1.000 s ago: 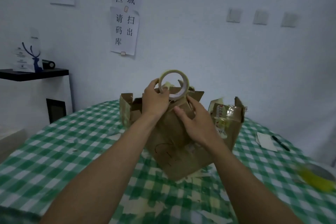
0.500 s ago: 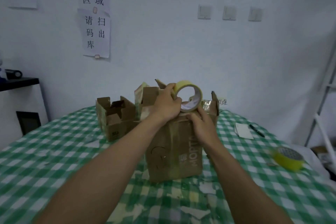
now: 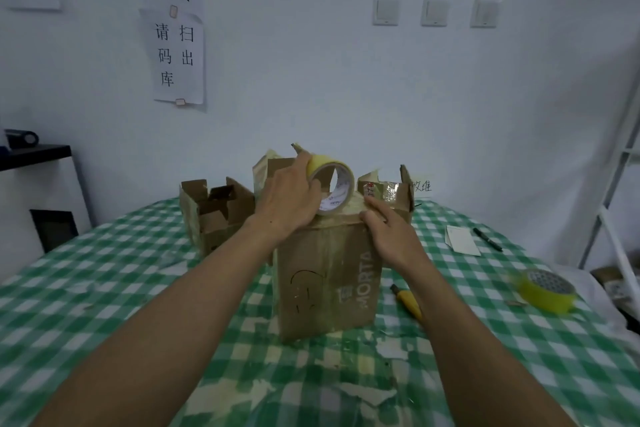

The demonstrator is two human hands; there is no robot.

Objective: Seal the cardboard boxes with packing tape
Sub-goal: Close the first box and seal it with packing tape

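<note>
The cardboard box (image 3: 325, 281), printed MORTA, stands upright mid-table (image 3: 104, 288). My left hand (image 3: 289, 201) grips the packing tape roll (image 3: 330, 191), set on edge on the box top. My right hand (image 3: 391, 232) presses straight fingers on the top's right edge. A yellow knife (image 3: 408, 300) lies beside the box, and a second tape roll (image 3: 545, 289) lies farther right.

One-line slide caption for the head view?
Left hand grips tape roll atop the cardboard box; right hand presses the box's top edge.
</note>
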